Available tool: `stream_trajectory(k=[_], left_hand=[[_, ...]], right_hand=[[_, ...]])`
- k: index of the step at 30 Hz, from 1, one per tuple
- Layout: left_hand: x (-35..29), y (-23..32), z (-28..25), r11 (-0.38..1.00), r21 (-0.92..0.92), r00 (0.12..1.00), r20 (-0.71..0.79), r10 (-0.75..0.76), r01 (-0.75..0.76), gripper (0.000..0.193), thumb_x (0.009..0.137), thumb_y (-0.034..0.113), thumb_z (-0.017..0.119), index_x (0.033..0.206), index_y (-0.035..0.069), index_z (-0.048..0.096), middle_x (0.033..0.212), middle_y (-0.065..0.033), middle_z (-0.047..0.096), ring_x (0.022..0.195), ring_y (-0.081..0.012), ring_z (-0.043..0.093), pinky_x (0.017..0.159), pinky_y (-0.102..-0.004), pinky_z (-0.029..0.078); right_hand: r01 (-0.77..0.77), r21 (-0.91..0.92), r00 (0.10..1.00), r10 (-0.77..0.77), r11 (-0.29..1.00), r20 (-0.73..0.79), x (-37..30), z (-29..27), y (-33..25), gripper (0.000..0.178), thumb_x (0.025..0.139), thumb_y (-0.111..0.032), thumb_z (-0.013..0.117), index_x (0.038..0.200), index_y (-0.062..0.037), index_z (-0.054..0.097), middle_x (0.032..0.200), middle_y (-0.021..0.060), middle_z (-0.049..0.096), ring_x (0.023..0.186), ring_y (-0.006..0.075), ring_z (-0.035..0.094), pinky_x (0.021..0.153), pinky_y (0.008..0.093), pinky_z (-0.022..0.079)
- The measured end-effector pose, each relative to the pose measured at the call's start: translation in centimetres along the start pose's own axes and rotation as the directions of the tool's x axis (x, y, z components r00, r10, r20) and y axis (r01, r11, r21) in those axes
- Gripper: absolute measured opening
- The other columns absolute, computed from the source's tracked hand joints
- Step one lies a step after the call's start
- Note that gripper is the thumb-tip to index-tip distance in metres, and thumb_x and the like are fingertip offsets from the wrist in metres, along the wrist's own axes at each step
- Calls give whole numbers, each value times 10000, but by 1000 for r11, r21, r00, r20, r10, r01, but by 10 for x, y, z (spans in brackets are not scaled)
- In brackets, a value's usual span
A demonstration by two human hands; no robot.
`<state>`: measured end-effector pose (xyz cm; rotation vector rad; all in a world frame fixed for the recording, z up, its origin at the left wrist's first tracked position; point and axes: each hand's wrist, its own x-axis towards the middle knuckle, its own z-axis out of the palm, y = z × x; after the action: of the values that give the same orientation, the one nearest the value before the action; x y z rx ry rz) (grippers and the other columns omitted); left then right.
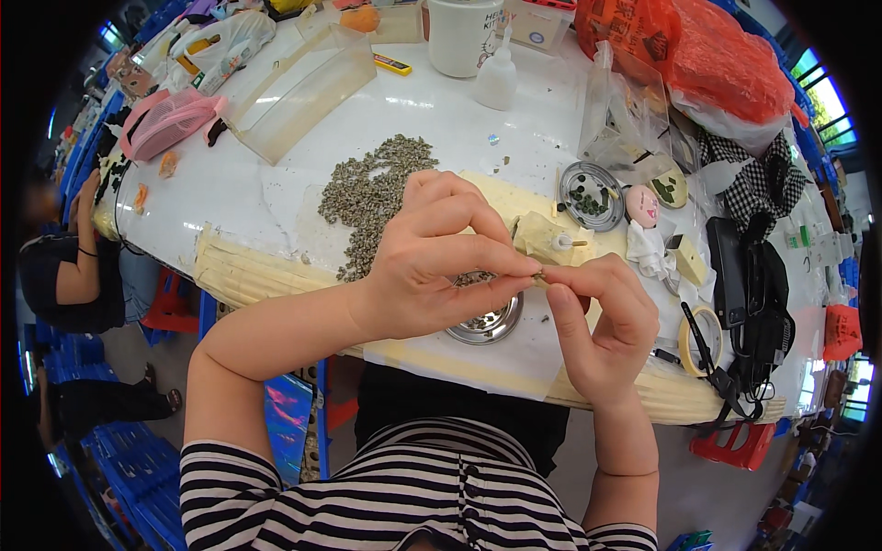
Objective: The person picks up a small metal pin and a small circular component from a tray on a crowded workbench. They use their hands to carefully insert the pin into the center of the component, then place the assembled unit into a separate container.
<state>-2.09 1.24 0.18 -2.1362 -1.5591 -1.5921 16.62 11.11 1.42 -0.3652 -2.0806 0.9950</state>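
Note:
My left hand (pixel 441 241) and my right hand (pixel 608 317) meet over the table's front edge. Their thumbs and forefingers pinch a tiny piece (pixel 540 275), too small to name. Just below my left fingers sits a round metal dish (pixel 480 338) with small bits in it, partly hidden by that hand. Behind my left wrist spreads a pile of small grey-brown parts (pixel 372 197). Past my fingertips a cream-coloured block (pixel 542 231) bears a short pale peg. A second metal dish (pixel 591 220) to its right holds dark green pieces.
A roll of tape (pixel 700 342) and a black bag (pixel 767 340) lie at the right. Clear plastic trays (pixel 308 96), a white bucket (pixel 459 41) and a squeeze bottle (pixel 497 78) stand farther back. Red plastic bags (pixel 726 69) fill the far right. Another person (pixel 73 266) is at the left.

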Motion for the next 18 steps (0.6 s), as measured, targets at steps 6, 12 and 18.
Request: stream_trajectory(k=[6, 12, 18], left_hand=[[-1, -1, 2, 999, 27, 999, -29, -17, 18, 252, 659, 53, 844, 882, 125, 752, 822, 32, 633, 812, -174, 534, 754, -314, 381], [0, -2, 1, 1000, -5, 999, -35, 0, 0, 250, 667, 57, 841, 893, 127, 758, 830, 30, 632, 805, -174, 529, 756, -314, 387], [1, -1, -1, 999, -26, 1000, 11, 25, -24, 270, 671, 70, 842, 921, 142, 771, 847, 37, 628, 801, -172, 517, 753, -317, 385]], right_hand=[[272, -211, 959, -282, 939, -17, 1, 1, 0, 273, 727, 10, 775, 995, -41, 762, 723, 48, 620, 611, 159, 539, 529, 262, 402], [78, -74, 997, -78, 994, -6, -2, 3, -1, 242, 768, -6, 763, 1009, -36, 758, 752, 53, 636, 617, 142, 536, 545, 254, 410], [-197, 251, 977, 168, 948, 132, -3, 2, 4, 109, 854, -45, 728, 954, -2, 727, 790, 40, 635, 644, 87, 518, 581, 225, 412]])
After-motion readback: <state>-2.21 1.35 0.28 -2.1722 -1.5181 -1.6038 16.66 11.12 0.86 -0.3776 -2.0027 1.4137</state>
